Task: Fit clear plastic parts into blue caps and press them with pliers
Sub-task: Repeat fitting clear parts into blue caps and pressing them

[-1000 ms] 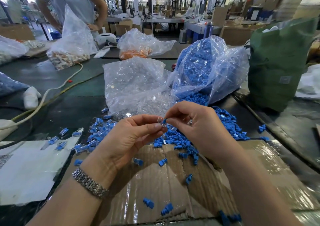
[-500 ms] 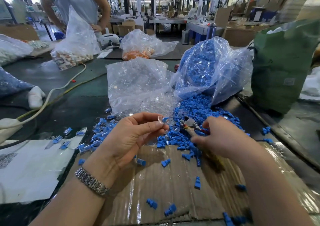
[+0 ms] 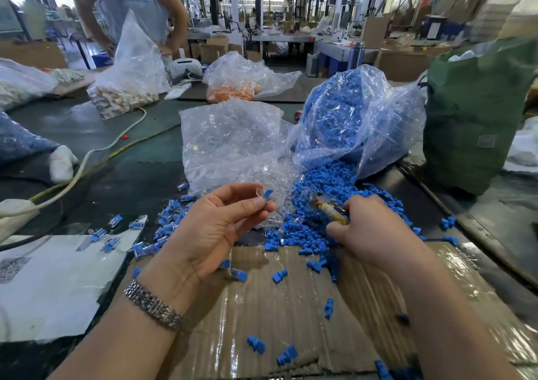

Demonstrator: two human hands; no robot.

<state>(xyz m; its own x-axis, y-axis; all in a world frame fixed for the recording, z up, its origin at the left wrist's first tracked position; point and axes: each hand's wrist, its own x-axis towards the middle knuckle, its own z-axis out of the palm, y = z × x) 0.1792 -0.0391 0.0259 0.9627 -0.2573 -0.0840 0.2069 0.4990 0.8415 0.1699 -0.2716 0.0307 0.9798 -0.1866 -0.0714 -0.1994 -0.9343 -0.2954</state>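
Observation:
My left hand (image 3: 221, 225) pinches a small clear plastic part with a blue cap (image 3: 265, 195) between thumb and forefinger, held up above the table. To its right, my right hand (image 3: 366, 228) grips pliers (image 3: 327, 207) with yellowish handles, their jaws pointing left toward the cap and blurred. A pile of loose blue caps (image 3: 326, 184) spills from a clear bag of blue caps (image 3: 352, 111) behind my right hand. A clear bag of clear parts (image 3: 233, 143) lies behind my left hand. Finished blue-and-clear pieces (image 3: 163, 228) lie to the left.
A flattened cardboard sheet (image 3: 291, 307) lies under my wrists with scattered blue caps. White paper (image 3: 52, 277) is at the left, a green sack (image 3: 477, 111) at the right. A white cable (image 3: 96, 152) crosses the dark table. A person stands behind a bag (image 3: 131, 68) at the far left.
My right hand left the cap held by my left hand, dropped to the blue pile and took hold of the pliers. My left hand stayed raised with the pinched piece.

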